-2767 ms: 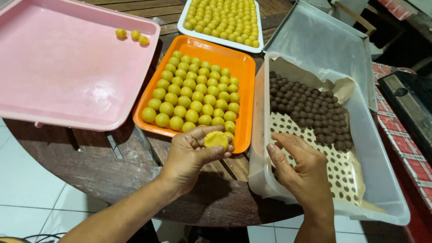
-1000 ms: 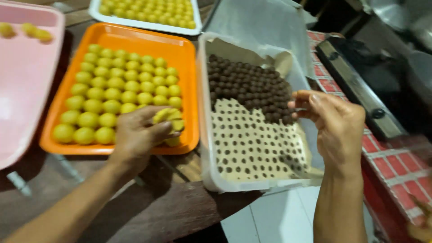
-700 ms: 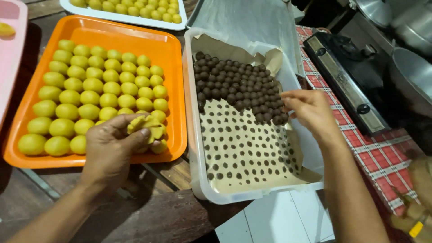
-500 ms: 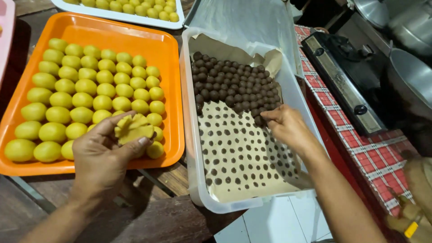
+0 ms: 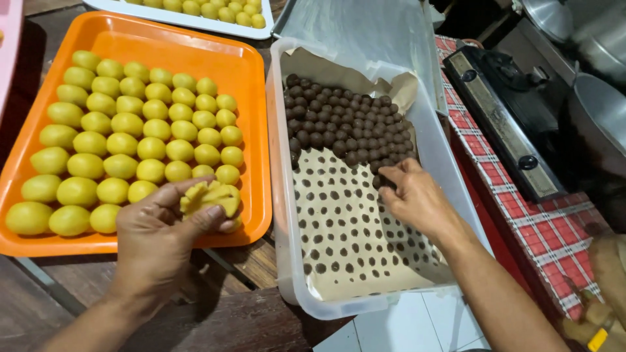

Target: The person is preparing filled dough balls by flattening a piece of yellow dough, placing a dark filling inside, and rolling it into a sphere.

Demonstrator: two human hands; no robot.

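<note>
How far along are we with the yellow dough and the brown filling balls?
Done: rows of yellow balls fill most of the orange tray. In hand: the left hand holds a flattened piece of yellow dough; the right hand reaches a brown ball at the edge of the brown balls. Left: that cluster in the clear tub, whose spotted paper is mostly bare.

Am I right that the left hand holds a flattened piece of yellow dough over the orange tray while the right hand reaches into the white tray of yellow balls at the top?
Not quite. The head view shows the right hand reaching into the clear plastic tub of dark brown balls, not the white tray. The rest stands: the left hand holds flattened yellow dough over the orange tray.
</note>
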